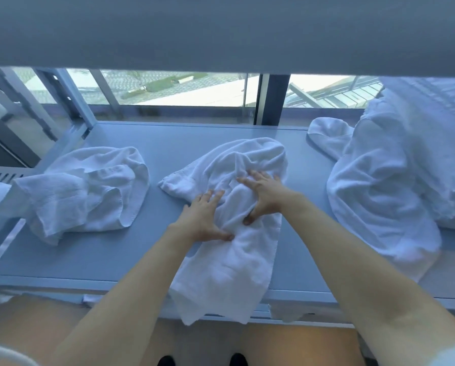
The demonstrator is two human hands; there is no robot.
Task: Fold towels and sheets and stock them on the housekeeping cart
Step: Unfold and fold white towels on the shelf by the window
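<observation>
A crumpled white towel lies across the middle of the grey cart shelf, and its near end hangs over the front edge. My left hand rests flat on the towel's left side with fingers spread. My right hand presses on the bunched cloth a little further back, fingers apart. Neither hand is closed around the cloth. To the left lies a second rumpled white towel. At the right, a big heap of white sheets stands.
An upper shelf or panel hangs low over the work surface. Behind the shelf is a window with a dark upright post. A metal frame stands at the far left. Wooden floor and my dark shoes show below.
</observation>
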